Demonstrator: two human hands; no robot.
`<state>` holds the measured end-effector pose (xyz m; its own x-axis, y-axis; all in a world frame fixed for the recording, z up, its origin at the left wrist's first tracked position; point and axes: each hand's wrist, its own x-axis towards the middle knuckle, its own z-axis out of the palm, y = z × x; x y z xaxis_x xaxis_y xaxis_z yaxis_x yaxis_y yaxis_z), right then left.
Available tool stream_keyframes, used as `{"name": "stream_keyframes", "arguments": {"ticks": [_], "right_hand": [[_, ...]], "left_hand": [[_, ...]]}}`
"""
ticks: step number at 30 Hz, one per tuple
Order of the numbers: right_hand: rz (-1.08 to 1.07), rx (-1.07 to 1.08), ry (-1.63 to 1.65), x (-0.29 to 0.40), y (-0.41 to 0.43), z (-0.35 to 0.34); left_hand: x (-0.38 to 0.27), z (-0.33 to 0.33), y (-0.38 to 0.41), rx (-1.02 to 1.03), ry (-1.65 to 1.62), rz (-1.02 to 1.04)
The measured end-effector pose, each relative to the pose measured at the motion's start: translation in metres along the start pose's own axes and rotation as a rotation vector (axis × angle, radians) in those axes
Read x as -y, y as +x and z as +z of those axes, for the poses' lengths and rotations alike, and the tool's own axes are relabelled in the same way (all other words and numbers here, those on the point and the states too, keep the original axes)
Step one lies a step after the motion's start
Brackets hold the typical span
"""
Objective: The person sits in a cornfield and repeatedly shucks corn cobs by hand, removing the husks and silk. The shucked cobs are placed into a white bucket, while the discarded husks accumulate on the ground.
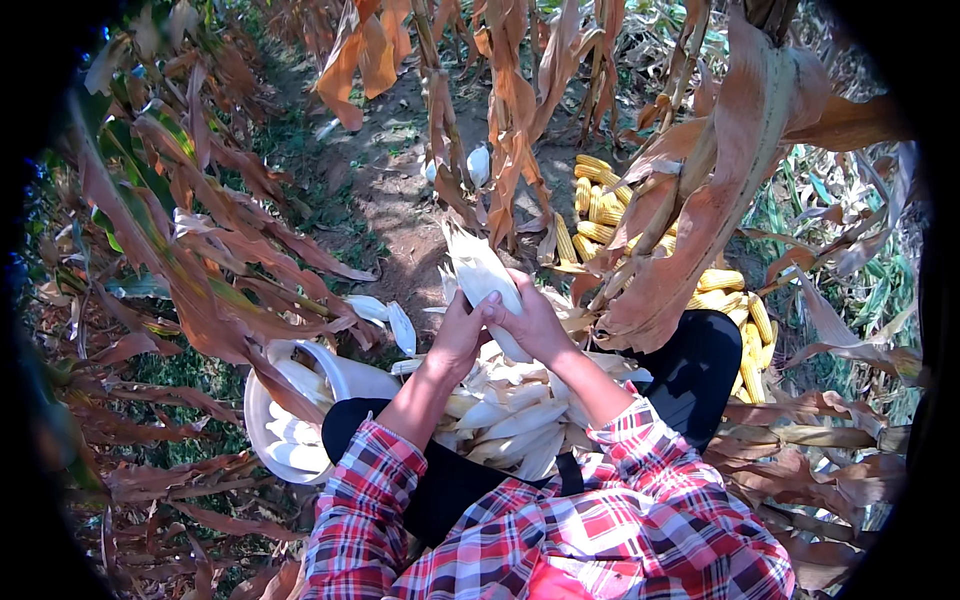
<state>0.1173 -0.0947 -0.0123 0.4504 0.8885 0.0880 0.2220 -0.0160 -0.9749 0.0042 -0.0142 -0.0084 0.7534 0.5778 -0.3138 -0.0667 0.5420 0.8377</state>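
A maize ear in its pale dry husk (484,274) is held up between both hands, its frayed tip pointing away from me. My left hand (461,330) grips it from the left side, with the thumb against the husk. My right hand (534,319) wraps it from the right, its thumb crossing close to the left one. No kernels show on this ear. Below the hands, between my knees, lies a heap of loose pale husks (517,420).
A white bucket (255,420) holding husked-over ears lies by my left knee. Bare yellow cobs (600,214) are piled ahead right, with more yellow cobs (750,330) beside my right knee. Unpeeled ears (402,328) lie on the soil. Dry maize leaves (720,202) hang close on both sides.
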Motion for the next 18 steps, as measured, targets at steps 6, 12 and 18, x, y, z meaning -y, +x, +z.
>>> {"name": "stream_keyframes", "arguments": {"ticks": [6,12,18], "right_hand": [[-0.005,-0.006,0.028,0.005,0.011,0.004],[0.013,-0.074,0.190,0.000,0.018,0.017],[0.081,-0.379,0.644,0.017,0.024,0.030]], "left_hand": [[-0.003,-0.001,0.004,0.001,-0.184,0.003],[0.002,-0.002,0.005,-0.052,-0.213,0.127],[-0.013,-0.007,0.015,-0.189,-0.366,0.182]]}}
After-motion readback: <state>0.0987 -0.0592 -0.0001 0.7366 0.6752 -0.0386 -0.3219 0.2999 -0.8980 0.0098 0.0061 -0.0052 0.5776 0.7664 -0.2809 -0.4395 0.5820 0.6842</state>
